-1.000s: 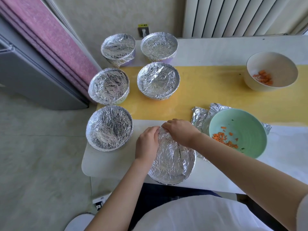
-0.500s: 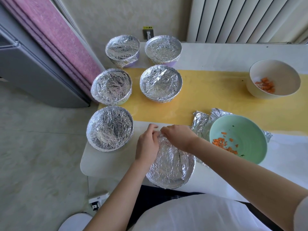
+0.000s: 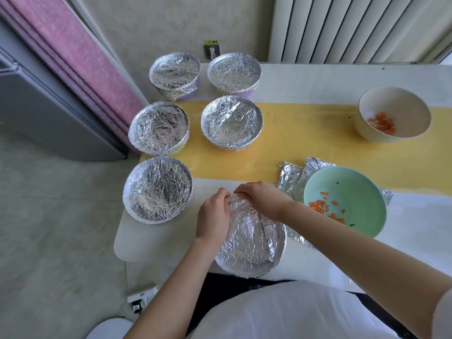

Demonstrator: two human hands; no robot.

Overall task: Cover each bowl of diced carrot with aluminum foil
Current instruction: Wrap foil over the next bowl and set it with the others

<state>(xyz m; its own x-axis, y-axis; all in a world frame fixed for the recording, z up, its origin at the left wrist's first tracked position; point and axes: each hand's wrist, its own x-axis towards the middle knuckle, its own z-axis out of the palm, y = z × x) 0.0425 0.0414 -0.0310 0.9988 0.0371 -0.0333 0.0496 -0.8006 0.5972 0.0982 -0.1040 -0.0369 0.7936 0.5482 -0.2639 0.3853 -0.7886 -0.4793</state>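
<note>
Foil-topped bowl (image 3: 277, 264) sits at the near edge of the table (image 3: 156, 241), straight before you. Your left hand (image 3: 212, 218) and right hand (image 3: 263, 200) meet at its far rim, fingers curled, pinching the foil (image 3: 244, 237) there; the green bowl (image 3: 352, 182) lies nearer your right.

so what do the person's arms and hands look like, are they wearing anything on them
The left hand and right hand are bare: no gloves, rings or watch show. The forearms are bare too. A white short sleeve shows at the right upper arm, matching the white shirt.
</note>
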